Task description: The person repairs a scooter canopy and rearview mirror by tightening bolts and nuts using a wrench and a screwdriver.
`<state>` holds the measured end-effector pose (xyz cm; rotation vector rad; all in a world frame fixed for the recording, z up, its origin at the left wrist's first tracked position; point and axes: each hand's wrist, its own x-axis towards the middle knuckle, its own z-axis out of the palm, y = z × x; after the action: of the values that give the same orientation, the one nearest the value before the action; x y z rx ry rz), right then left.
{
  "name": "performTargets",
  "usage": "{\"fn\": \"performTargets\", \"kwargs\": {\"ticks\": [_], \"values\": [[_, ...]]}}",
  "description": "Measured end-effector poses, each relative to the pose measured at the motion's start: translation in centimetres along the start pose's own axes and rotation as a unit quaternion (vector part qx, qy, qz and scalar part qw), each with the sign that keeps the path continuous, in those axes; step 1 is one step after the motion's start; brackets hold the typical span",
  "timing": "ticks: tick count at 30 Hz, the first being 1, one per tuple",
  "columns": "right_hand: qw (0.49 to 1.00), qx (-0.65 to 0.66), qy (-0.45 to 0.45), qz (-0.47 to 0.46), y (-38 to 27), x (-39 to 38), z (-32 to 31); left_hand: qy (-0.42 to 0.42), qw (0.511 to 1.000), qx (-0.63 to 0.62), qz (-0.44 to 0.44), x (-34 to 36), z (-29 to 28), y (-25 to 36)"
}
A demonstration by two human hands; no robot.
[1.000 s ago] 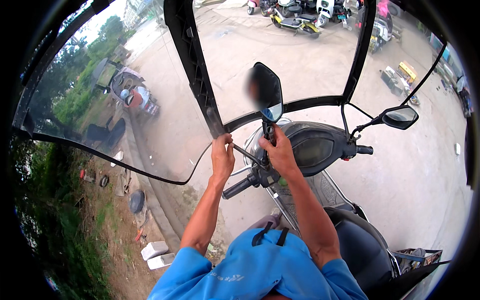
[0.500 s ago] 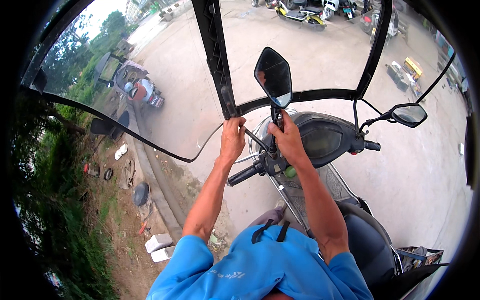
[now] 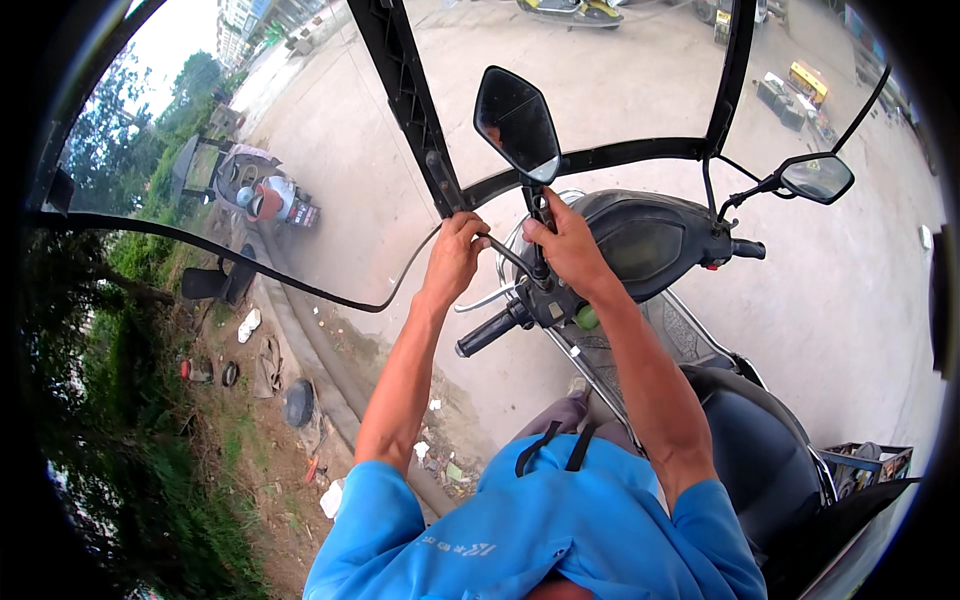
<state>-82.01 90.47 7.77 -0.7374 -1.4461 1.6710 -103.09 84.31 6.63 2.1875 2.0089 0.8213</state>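
By pavement (image 3: 590, 95), left hand (image 3: 455, 250), frame edge (image 3: 444, 192) apparently touched

Bright daylight; sky (image 3: 178, 42) blown white; dark fisheye rim.

- Left hand (image 3: 455, 255): at lower end of frame post (image 3: 400, 100).
- Right hand (image 3: 568, 245): on stem (image 3: 540, 266) of left mirror (image 3: 518, 125).
- Dashboard (image 3: 640, 248): between left mirror and right mirror (image 3: 818, 178).
- Left grip (image 3: 490, 332): left of dashboard.
- Seat (image 3: 755, 455): behind dashboard.
- Parked vehicle (image 3: 265, 195): left, beyond frame post.
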Motion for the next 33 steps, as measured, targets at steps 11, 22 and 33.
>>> {"fn": "performTargets", "kwargs": {"ticks": [11,22,33], "values": [[0.997,0.02,-0.067,-0.034,1.3,0.6,0.0,-0.005,1.0,0.02,-0.02,-0.7,0.5,-0.1],[0.981,0.053,-0.188,-0.014,-0.5,1.0,-0.5,-0.005,1.0,0.017,-0.012,-0.2,0.6,-0.1],[0.948,-0.047,-0.31,-0.048,-0.3,2.8,0.1,-0.007,1.0,0.002,-0.025,-0.3,0.9,-0.9]]}}
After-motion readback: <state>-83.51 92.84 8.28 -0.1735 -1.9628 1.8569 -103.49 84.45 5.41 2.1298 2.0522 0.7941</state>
